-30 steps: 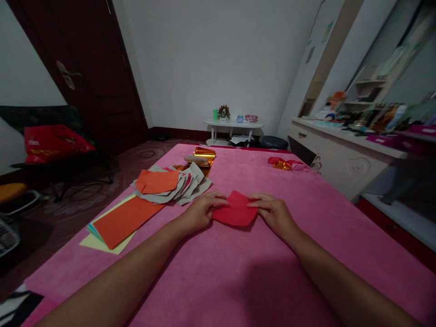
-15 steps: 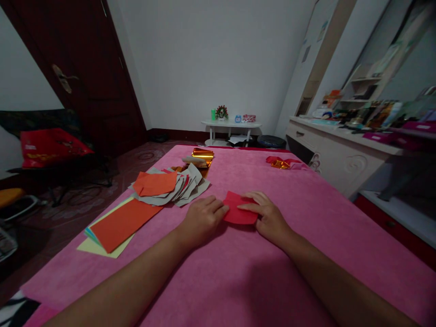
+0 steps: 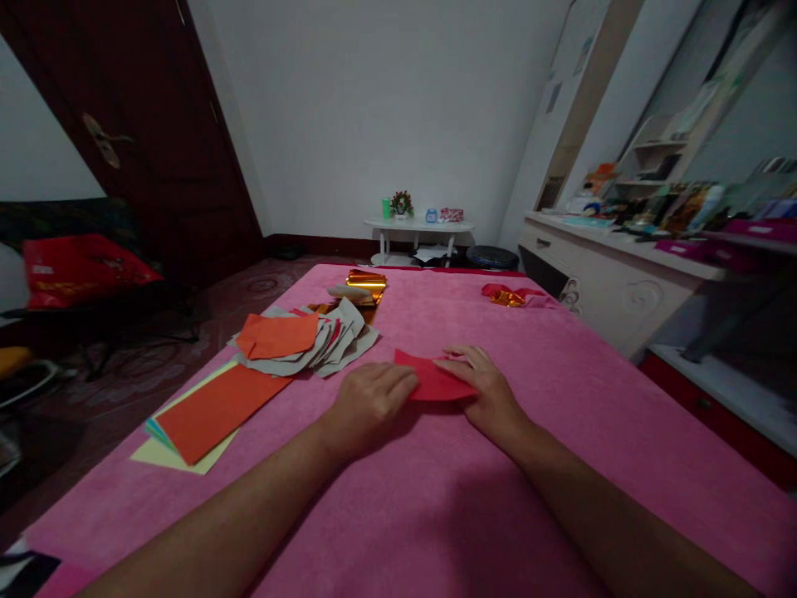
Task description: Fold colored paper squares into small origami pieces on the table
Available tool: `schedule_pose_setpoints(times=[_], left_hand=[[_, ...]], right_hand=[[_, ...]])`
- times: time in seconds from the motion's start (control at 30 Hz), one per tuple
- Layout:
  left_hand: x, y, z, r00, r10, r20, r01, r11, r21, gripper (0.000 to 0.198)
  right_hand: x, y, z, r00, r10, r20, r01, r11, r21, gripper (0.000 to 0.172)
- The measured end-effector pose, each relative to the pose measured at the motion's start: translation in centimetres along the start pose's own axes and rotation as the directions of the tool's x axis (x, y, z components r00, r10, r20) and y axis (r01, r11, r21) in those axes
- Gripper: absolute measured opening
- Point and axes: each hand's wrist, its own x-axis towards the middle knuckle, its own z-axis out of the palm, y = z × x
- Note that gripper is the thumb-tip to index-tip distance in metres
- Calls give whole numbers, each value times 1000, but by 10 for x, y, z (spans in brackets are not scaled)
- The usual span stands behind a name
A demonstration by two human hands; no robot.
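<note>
A small red paper [image 3: 432,380] lies folded on the pink cloth [image 3: 436,515] of the table, between my two hands. My left hand [image 3: 370,402] rests on its near left edge with the fingers curled and pressed down on it. My right hand [image 3: 484,389] lies over its right side, the fingers stretched flat along the fold. Both forearms reach in from the bottom of the view.
To the left lie a stack of coloured sheets with an orange one on top [image 3: 212,409] and a heap of grey and orange cut papers [image 3: 299,339]. Gold foil [image 3: 366,281] sits farther back, red and gold scraps [image 3: 507,295] at the back right. A dresser [image 3: 623,282] stands right.
My hands have drawn closer together over the red paper. It looks narrower and flatter now, and my right fingers have slid left across its top.
</note>
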Motion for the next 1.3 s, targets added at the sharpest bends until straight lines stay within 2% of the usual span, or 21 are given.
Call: schedule_pose_setpoints(times=[0.07, 0.13, 0.27, 0.33, 0.4, 0.5, 0.53, 0.6, 0.67, 0.73, 0.83, 0.9, 0.97, 1.03, 1.13, 1.2, 1.3], left_hand=[[-2, -8, -3, 996, -53, -73, 54, 998, 13, 27], [-3, -11, -4, 995, -59, -81, 57, 998, -25, 29], [-3, -7, 3, 998, -3, 58, 14, 981, -193, 28], [-2, -4, 7, 989, -48, 142, 84, 961, -263, 27], [-1, -5, 9, 970, -164, 180, 215, 924, -316, 27], [0, -12, 12, 909, -377, 179, 417, 829, -374, 19], [0, -15, 14, 881, -438, 181, 473, 786, -398, 23], [1, -21, 18, 823, -532, 200, 557, 685, -469, 33], [1, -26, 22, 770, -601, 214, 610, 595, -524, 33], [2, -29, 25, 734, -647, 207, 648, 575, -499, 31], [2, -29, 25, 728, -669, 152, 673, 654, -345, 24], [3, -28, 23, 725, -678, 124, 685, 687, -244, 17], [3, -26, 21, 704, -698, 129, 709, 681, -183, 12], [4, -24, 19, 684, -716, 142, 730, 667, -152, 15], [4, -23, 20, 671, -728, 141, 742, 659, -128, 27], [3, -24, 23, 662, -738, 134, 749, 644, -156, 35], [1, -29, 28, 632, -761, 144, 761, 574, -303, 64]], right_hand=[[2, -3, -2, 999, -25, -41, 25, 1000, 12, 52], [3, -4, -2, 998, -53, -43, 55, 998, 33, 54], [1, 1, 0, 998, -53, 24, 51, 994, 93, 44], [0, 2, 2, 997, -13, 80, 2, 991, 135, 40], [0, 0, 1, 989, 50, 138, -76, 979, 191, 33], [3, -5, 0, 960, 203, 194, -253, 924, 286, 18], [4, -6, 0, 943, 266, 201, -320, 893, 318, 16], [8, -4, 1, 902, 382, 203, -432, 818, 379, 18], [13, 1, 5, 876, 446, 182, -479, 771, 419, 20], [19, 9, 11, 871, 470, 141, -484, 776, 404, 20], [30, 21, 22, 857, 508, 86, -509, 809, 292, 17], [36, 27, 27, 826, 558, 76, -560, 803, 204, 15], [40, 29, 30, 785, 614, 82, -619, 779, 97, 24], [43, 27, 31, 751, 655, 87, -656, 755, -21, 35], [44, 22, 31, 728, 679, 91, -670, 733, -116, 39], [42, 21, 32, 717, 688, 114, -685, 725, -67, 39], [38, 19, 35, 708, 686, 166, -704, 668, 242, 40]])
